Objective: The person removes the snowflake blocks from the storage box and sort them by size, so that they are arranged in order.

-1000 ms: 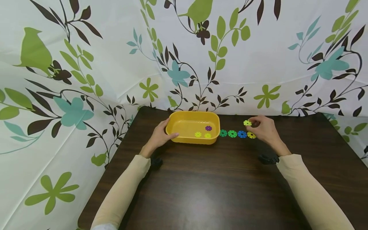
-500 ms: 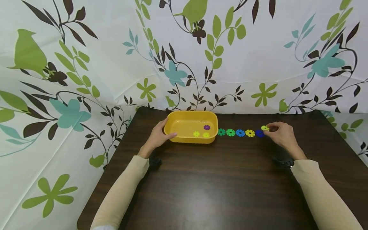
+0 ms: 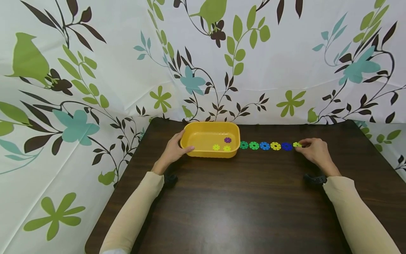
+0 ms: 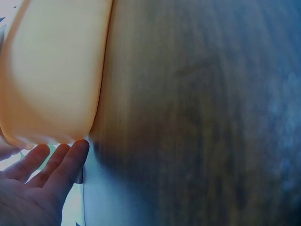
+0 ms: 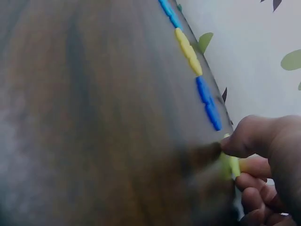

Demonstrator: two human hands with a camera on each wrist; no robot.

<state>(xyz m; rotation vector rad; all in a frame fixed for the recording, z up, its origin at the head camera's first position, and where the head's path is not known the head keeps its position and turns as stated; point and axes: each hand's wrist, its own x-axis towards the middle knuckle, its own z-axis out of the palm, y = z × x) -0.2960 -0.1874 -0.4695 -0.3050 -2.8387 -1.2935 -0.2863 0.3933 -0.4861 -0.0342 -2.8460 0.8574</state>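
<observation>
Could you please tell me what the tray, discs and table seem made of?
Tray: probably plastic, slightly glossy, showing soft highlights. Discs: likely plastic, smooth, evenly colored, cleanly notched. Table: satin wood or laminate, hard to say which, by its grain and blurred glare.

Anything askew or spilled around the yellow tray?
Nothing stands out. The yellow tray sits upright, left hand gripping it; three discs lie inside, five discs form a tidy row beside it, and the right hand pinches another.
</observation>
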